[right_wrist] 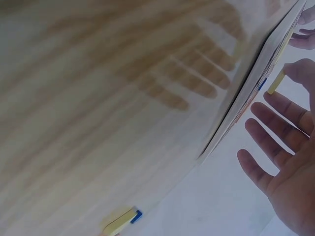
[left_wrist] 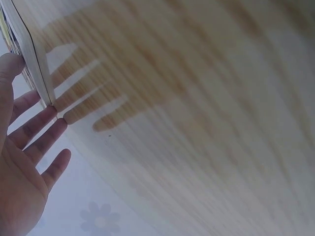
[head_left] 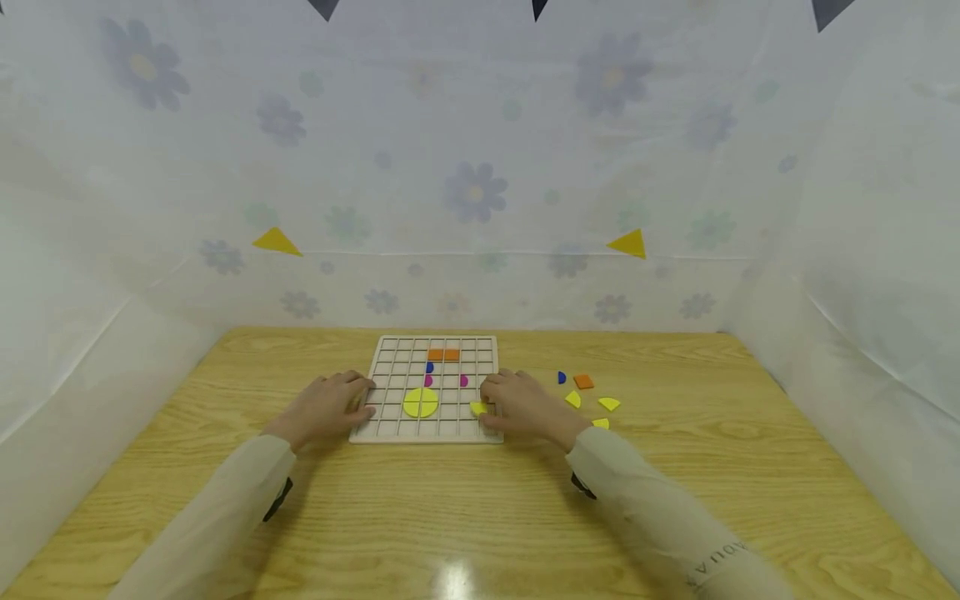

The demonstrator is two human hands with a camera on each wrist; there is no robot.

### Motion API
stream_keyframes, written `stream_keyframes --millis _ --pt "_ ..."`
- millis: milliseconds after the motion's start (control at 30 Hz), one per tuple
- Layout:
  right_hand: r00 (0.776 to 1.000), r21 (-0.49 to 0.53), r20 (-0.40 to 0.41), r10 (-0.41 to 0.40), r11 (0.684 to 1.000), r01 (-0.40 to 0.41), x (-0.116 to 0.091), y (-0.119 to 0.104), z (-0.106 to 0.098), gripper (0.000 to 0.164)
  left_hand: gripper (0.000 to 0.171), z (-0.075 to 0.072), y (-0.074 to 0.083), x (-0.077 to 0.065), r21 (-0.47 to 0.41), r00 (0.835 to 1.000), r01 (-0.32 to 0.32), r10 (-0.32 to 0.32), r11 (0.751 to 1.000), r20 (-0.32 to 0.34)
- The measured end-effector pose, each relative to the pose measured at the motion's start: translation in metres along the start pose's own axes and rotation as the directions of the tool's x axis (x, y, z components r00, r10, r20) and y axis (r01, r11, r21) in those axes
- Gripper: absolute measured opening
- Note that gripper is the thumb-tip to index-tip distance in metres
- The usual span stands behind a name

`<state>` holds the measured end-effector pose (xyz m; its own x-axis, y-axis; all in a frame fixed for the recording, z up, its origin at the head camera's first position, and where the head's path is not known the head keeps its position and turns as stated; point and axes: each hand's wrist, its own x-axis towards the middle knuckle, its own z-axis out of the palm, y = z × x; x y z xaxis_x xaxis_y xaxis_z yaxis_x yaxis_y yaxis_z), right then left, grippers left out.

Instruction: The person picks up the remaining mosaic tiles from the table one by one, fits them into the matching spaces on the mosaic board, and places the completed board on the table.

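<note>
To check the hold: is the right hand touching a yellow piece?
Touching; the right wrist view shows the right hand pinching a yellow piece between thumb and finger.

You face a white cloth backdrop printed with pale flowers. Against it, note two yellow triangles; above, dark pointed shapes. Below, you see a wood-grained tabletop.

Yellow piece (pinched) over the flat, pale gridded board.
</note>
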<state>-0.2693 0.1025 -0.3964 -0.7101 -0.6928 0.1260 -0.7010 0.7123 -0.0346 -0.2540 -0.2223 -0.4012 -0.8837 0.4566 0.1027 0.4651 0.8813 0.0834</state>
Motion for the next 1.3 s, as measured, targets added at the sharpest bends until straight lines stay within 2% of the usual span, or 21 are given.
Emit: stream_keyframes --millis 267,533,967,1300 --pt "1.0 0.015 0.017 0.001 1.0 -0.001 0.021 -0.013 0.003 0.024 0.045 -0.001 0.001 0.0 -0.01 1.0 -0.005 0.005 1.0 -0.004" --pt "0.998 -0.01 0.057 -0.008 1.0 0.008 0.032 -0.022 0.005 0.022 0.045 0.0 0.0 0.0 -0.01 1.0 -0.002 0.002 1.0 0.0" --pt "0.992 -0.067 0.121 0.031 0.998 -0.023 0.038 -0.028 0.007 0.026 0.046 0.0 -0.001 0.0 0.003 1.0 -0.008 0.008 1.0 0.005" --pt "0.994 -0.091 0.107 0.014 0.996 -0.005 0.037 -0.028 0.007 0.026 0.046 0.002 -0.002 0.0 -0.004 1.0 -0.002 0.002 1.0 -0.005"
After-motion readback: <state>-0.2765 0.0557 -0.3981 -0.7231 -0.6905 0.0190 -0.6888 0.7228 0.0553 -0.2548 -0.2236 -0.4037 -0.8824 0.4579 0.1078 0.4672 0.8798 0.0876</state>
